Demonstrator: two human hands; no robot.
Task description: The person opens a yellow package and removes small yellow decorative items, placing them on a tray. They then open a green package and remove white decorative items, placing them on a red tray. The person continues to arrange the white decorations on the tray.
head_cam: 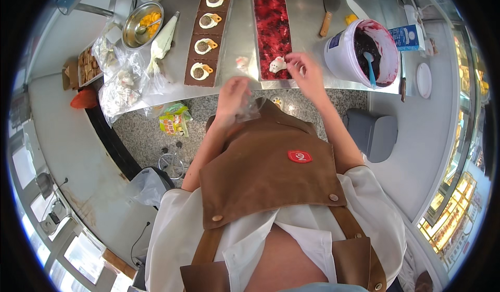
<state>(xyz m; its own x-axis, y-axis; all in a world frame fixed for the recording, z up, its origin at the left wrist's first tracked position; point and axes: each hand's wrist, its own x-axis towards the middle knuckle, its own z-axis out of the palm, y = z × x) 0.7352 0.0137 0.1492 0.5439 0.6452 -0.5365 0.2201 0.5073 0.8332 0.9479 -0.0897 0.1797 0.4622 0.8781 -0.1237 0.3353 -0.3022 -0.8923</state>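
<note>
A white animal-shaped figure with pink ears (277,64) lies on the near end of a long red-glazed cake strip (272,26). My right hand (306,75) is beside it, fingers loosely curled and apart, at its right edge; whether they touch is unclear. My left hand (233,96), blurred, is shut on a crumpled clear plastic wrapper (249,110) in front of the table edge. A second white and pink figure (242,62) sits on the metal table between the strips. To its left runs a chocolate cake strip (191,59) topped with cream, dark round pieces and small ring-shaped biscuits.
At right stand a white tub (340,53) of dark red filling with a blue spatula (370,67), a blue carton (406,38) and a wooden-handled turner (326,20). At left are a steel bowl (129,28) of yellow fruit, a piping bag (163,38) and bagged figures (125,83).
</note>
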